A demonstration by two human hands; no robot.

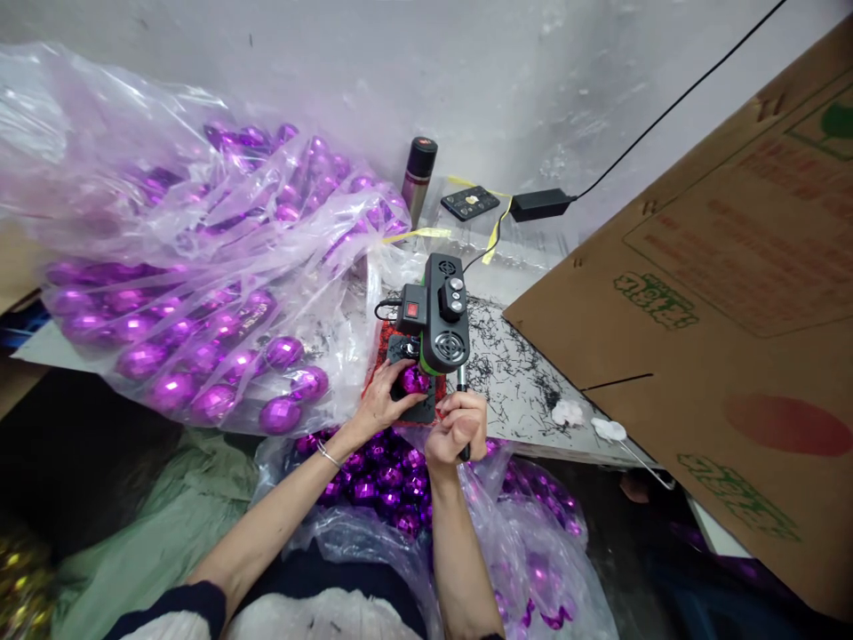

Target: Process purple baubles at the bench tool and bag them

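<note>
My left hand (385, 396) grips a shiny purple faceted ball (414, 380), thumb and fingers on either side of it. The ball sits on the base of a small black bench drill press (448, 311), under its head. My right hand (459, 427) is wrapped round the machine's lever handle (462, 382), whose black end shows below the fist. A red switch (412, 309) is on the side of the machine. Beneath the base lies a red mat (385, 336). Where the tool meets the ball is hidden under the head.
A large clear bag (320, 293) of purple balls covers the left of the table; more balls (379, 480) lie in plastic below my hands. A cardboard box (726, 293) stands at the right. Black shavings (497, 356) litter the tabletop. Behind are a spray can (419, 173), phone (470, 203) and power adapter (541, 204).
</note>
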